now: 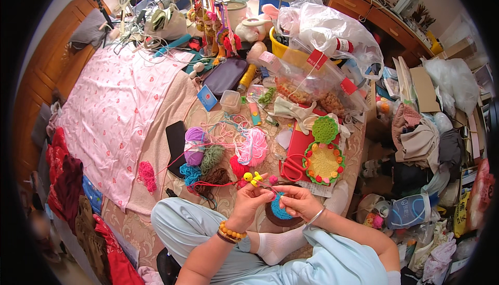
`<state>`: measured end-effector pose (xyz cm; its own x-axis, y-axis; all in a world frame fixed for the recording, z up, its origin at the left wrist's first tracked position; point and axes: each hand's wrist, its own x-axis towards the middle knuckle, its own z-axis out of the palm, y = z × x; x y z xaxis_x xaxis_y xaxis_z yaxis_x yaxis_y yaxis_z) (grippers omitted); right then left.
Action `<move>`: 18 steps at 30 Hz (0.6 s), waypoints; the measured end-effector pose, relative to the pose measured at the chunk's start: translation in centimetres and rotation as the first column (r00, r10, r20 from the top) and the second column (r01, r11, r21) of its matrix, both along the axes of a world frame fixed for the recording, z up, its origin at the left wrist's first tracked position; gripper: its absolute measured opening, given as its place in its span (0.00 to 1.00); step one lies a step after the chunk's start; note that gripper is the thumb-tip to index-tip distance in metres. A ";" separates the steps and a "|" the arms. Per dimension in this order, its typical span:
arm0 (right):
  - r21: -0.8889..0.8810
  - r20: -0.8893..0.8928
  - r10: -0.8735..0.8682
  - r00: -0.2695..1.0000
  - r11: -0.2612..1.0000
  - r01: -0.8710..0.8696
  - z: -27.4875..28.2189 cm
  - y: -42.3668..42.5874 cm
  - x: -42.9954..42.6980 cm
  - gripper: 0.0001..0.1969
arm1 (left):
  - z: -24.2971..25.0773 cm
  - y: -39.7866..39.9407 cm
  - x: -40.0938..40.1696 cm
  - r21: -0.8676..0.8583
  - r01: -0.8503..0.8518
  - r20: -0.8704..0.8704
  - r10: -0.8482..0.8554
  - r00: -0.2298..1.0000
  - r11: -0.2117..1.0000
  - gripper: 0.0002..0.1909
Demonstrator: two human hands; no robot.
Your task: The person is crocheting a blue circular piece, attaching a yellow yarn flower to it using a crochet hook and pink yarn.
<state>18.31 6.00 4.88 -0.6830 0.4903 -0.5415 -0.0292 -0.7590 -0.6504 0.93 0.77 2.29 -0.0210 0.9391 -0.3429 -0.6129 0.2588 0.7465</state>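
Note:
My left hand [249,201] pinches a small piece of crochet work with pink yarn, its fingertips close to those of my right hand [298,203]. A thin tool, perhaps a crochet hook, seems to be between my right fingers; its detail is too small to tell. A small yellow crocheted figure [253,178] lies at my left fingertips, and a small magenta ball [273,179] is just beyond. Under my right hand is a round blue and brown crocheted piece [280,209], partly hidden. Red yarn [218,184] runs leftward from my left hand.
Ahead are a pink and white yarn skein [252,146], a purple skein [196,146], a brown yarn bundle [214,179], red-handled scissors [295,167] and a yellow crocheted round with a green edge [324,162]. A black phone [176,144] lies left; a yellow basket [278,47] stands farther back.

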 end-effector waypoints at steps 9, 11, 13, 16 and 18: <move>0.851 0.402 -0.108 0.909 0.412 -0.327 1.6 0.4 0.3 0.19 | 0.1 0.0 -1.1 -0.059 0.068 0.230 -0.053 0.972 0.996 0.28; 0.857 0.466 -0.118 0.877 0.306 -0.415 1.6 0.6 0.6 0.19 | 0.4 0.1 -1.5 -0.056 0.079 0.224 -0.065 0.972 0.995 0.27; 0.913 0.375 -0.056 0.925 0.198 -0.358 0.8 0.9 1.1 0.18 | 0.7 0.2 -1.6 -0.045 0.135 0.203 -0.123 0.971 0.990 0.24; 0.490 0.301 0.140 0.943 0.826 -0.279 1.7 0.8 1.5 0.18 | 0.2 0.1 -1.9 -0.012 0.137 0.174 -0.132 0.976 0.991 0.22; 0.375 0.220 0.141 0.965 0.901 -0.217 1.8 0.7 1.2 0.18 | -0.5 -0.1 -1.7 0.013 0.182 0.089 -0.183 0.979 0.983 0.21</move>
